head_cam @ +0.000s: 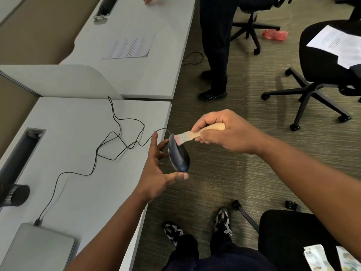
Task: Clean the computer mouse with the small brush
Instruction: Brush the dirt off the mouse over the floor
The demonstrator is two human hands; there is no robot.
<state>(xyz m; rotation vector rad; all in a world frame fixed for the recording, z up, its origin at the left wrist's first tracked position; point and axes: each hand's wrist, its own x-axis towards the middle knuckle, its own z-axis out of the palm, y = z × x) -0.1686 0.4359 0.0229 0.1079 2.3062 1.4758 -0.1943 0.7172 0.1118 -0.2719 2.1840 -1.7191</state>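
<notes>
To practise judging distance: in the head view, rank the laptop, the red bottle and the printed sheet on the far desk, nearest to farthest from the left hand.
1. Laptop, lower left, near the left hand.
2. Printed sheet, far desk.
3. Red bottle, floor, upper right.

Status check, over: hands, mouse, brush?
Left hand holds mouse off the desk. Right hand grips brush, bristles on mouse. Nothing blocking.

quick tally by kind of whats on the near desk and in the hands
computer mouse: 1
small brush: 1
laptop: 1
black cylinder: 1
total: 4
</notes>
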